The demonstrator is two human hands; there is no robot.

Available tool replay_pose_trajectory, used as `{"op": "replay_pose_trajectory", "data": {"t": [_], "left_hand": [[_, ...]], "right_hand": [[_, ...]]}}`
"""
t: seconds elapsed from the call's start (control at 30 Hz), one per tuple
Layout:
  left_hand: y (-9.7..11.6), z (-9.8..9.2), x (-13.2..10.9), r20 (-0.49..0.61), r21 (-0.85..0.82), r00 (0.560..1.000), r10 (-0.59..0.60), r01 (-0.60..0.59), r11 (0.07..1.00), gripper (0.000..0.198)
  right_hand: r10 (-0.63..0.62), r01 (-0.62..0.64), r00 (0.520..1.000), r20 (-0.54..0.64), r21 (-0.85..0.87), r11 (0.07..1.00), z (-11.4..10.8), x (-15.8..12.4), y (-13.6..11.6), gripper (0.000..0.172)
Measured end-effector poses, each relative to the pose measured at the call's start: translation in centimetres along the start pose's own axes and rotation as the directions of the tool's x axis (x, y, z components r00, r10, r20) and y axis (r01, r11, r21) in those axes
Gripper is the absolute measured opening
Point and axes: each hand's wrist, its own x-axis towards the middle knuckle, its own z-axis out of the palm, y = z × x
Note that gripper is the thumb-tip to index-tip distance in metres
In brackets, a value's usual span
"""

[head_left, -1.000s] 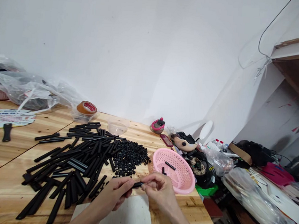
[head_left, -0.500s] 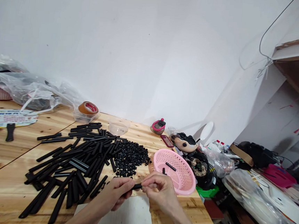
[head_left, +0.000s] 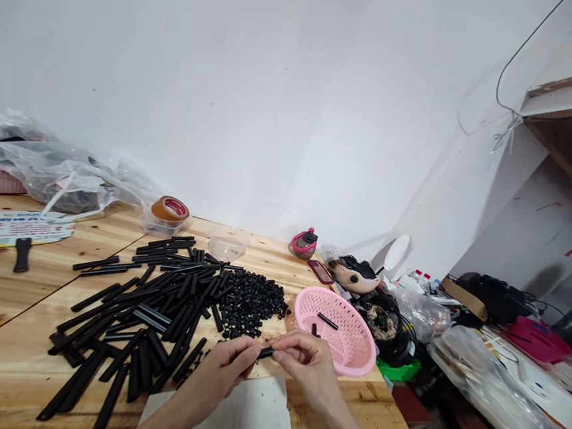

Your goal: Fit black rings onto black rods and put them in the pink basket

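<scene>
Both of my hands meet low in the middle of the view, over a white sheet on the wooden table. My left hand and my right hand each pinch an end of one short black tube. Left of them lies a heap of long black tubes. Behind my hands sits a mound of small black beads. A pink basket with two black pieces inside stands just right of my right hand.
A tape roll and a clear cup stand at the back. Plastic bags lie at the far left, with a printed fan in front. Clutter, cables and bags crowd the right, past the table edge.
My hands have stayed together on the short tube, with only small finger shifts. The view has drifted slightly, so everything sits a little to the right.
</scene>
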Motion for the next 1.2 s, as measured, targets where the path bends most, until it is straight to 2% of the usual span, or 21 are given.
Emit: {"op": "replay_pose_trajectory", "data": {"t": [0.13, 0.33, 0.6, 0.73, 0.83, 1.2], "left_hand": [[-0.13, -0.1, -0.09, -0.025, 0.072, 0.999, 0.022, -0.02, 0.997, 0.047], [0.28, 0.03, -0.43, -0.025, 0.151, 0.999, 0.047, -0.043, 0.988, 0.044], [0.6, 0.21, -0.94, -0.046, 0.288, 0.981, 0.188, -0.167, 0.943, 0.043], [0.57, 0.21, -0.99, -0.043, 0.313, 0.98, 0.197, -0.174, 0.934, 0.039], [0.46, 0.19, -0.92, -0.045, 0.319, 0.98, 0.192, -0.168, 0.933, 0.04], [0.19, 0.14, -0.78, -0.078, 0.34, 0.974, 0.211, -0.173, 0.924, 0.037]], "right_hand": [[0.117, -0.112, 0.993, -0.029, 0.122, 0.986, 0.27, 0.19, 0.28, 0.022], [0.146, -0.141, 0.989, -0.009, 0.195, 0.971, 0.25, 0.38, -0.15, 0.023], [0.141, -0.134, 0.989, -0.048, 0.125, 0.983, 0.44, 0.15, -0.53, 0.018], [0.074, -0.075, 0.996, -0.05, -0.029, 0.997, 0.19, 0.04, -0.56, 0.009], [0.034, -0.04, 0.998, -0.043, -0.137, 0.99, 0.0, 0.04, -0.63, 0.009], [0.113, -0.114, 0.993, -0.012, -0.085, 0.99, 0.03, 0.35, -0.09, 0.014]]}}
